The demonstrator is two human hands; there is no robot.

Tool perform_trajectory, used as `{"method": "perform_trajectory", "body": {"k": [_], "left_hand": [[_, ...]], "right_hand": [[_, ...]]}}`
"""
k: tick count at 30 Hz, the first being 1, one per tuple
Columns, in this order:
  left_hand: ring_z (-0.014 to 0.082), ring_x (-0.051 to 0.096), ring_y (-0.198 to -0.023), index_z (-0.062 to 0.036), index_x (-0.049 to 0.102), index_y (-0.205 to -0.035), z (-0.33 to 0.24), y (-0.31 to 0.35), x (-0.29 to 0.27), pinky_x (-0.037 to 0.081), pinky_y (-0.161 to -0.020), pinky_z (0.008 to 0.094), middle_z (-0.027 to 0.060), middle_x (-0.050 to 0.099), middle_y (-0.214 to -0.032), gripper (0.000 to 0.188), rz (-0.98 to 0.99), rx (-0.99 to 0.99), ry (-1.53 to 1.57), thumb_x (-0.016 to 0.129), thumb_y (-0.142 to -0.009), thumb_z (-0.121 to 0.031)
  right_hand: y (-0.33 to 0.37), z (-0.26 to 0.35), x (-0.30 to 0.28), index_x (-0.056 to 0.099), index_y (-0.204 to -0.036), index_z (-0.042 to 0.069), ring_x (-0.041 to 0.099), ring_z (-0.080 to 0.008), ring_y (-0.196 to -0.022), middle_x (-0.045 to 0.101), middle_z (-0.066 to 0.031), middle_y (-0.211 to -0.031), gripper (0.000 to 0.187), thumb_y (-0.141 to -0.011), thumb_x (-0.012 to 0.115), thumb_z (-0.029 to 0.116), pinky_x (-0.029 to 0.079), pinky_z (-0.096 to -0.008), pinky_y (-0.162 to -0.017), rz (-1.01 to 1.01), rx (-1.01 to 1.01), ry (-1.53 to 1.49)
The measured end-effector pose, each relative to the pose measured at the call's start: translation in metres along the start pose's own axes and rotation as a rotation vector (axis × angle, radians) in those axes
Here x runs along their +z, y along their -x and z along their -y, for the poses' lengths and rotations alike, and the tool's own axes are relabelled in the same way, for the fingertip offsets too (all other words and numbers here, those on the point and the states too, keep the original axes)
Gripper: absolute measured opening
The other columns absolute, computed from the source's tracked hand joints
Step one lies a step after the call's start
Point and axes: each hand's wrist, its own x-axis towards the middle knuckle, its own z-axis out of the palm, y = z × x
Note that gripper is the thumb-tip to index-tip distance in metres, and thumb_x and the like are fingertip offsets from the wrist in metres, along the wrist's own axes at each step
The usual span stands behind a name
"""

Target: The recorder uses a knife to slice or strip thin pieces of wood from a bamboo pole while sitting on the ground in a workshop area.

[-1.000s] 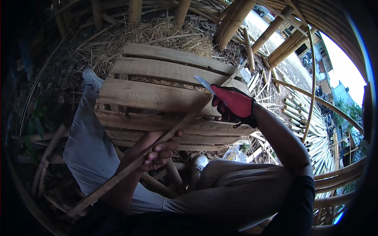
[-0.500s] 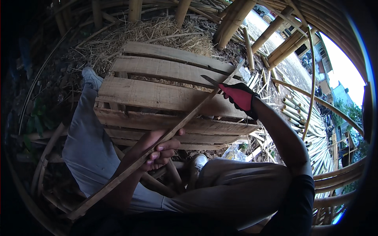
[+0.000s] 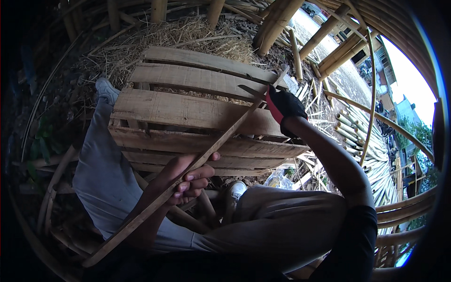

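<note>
The left hand (image 3: pixel 195 177) wraps its bare fingers round a long strip (image 3: pixel 228 135) about midway; the gloved right hand (image 3: pixel 286 108), fingers gripping a knife (image 3: pixel 250 91), is nearer the far end, its blade crossing the strip. The strip slants from near left to far right, over the near edge of the slatted desk (image 3: pixel 169 106). Straw (image 3: pixel 225 48) lies beyond.

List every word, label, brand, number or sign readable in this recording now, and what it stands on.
None can be read.
Slatted wooden platform, bamboo strip, red-and-black glove: no lettering that I can make out.
Knife: blade too dark and small to tell.
Clear plastic bag, distant light-blue building: too small or blurred.
</note>
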Motion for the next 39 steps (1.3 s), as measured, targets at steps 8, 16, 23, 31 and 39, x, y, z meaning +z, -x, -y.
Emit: {"method": "perform_trajectory", "body": {"k": [8, 16, 23, 31, 39], "left_hand": [[0.0098, 0.048, -0.036, -0.0003, 0.031, -0.118, -0.002, 0.001, -0.003, 0.037, -0.025, 0.0179, 0.0041, 0.045, -0.058, 0.02, 0.023, 0.008, 0.03, 0.026, -0.104, -0.015], [0.0103, 0.049, -0.036, 0.0005, 0.031, -0.118, 0.002, -0.001, -0.004, 0.038, -0.026, 0.0176, 0.0036, 0.046, -0.059, 0.023, 0.027, 0.014, 0.007, 0.026, -0.105, -0.018], [0.0103, 0.05, -0.036, 0.0011, 0.031, -0.117, 0.002, -0.001, -0.004, 0.037, -0.026, 0.0181, 0.0039, 0.046, -0.06, 0.023, 0.024, 0.024, 0.02, 0.027, -0.105, -0.018], [0.01, 0.049, -0.036, 0.0025, 0.031, -0.117, 0.002, -0.003, -0.005, 0.037, -0.026, 0.0178, 0.0042, 0.045, -0.059, 0.023, 0.008, 0.035, 0.004, 0.026, -0.105, -0.017], [0.0077, 0.044, -0.034, 0.0027, 0.032, -0.117, 0.004, -0.008, -0.004, 0.035, -0.026, 0.0169, 0.0025, 0.044, -0.058, 0.023, -0.031, 0.054, -0.043, 0.026, -0.105, -0.016]], "right_hand": [[-0.007, -0.001, 0.006, 0.072, -0.098, 0.006, 0.063, -0.0389, -0.102, 0.069, -0.0201, -0.102, 0.072, -0.098, 0.021, 0.057, 0.045, -0.0456, -0.095, 0.029, -0.036, -0.033], [0.0, 0.01, 0.001, 0.072, -0.101, 0.008, 0.064, -0.0381, -0.103, 0.07, -0.0175, -0.102, 0.07, -0.098, 0.022, 0.056, 0.045, -0.045, -0.094, -0.035, 0.023, 0.087], [0.003, 0.012, 0.003, 0.071, -0.105, 0.009, 0.063, -0.0371, -0.105, 0.069, -0.0174, -0.107, 0.069, -0.098, 0.022, 0.056, 0.044, -0.0447, -0.097, 0.031, -0.037, 0.117], [0.009, 0.018, 0.0, 0.071, -0.098, 0.004, 0.065, -0.0365, -0.101, 0.07, -0.0183, -0.102, 0.069, -0.098, 0.024, 0.054, 0.046, -0.0439, -0.092, 0.015, 0.0, 0.051], [0.008, 0.012, 0.002, 0.071, -0.102, 0.004, 0.063, -0.0371, -0.104, 0.069, -0.0185, -0.106, 0.069, -0.097, 0.024, 0.055, 0.046, -0.0428, -0.094, 0.082, 0.04, -0.012]]}}
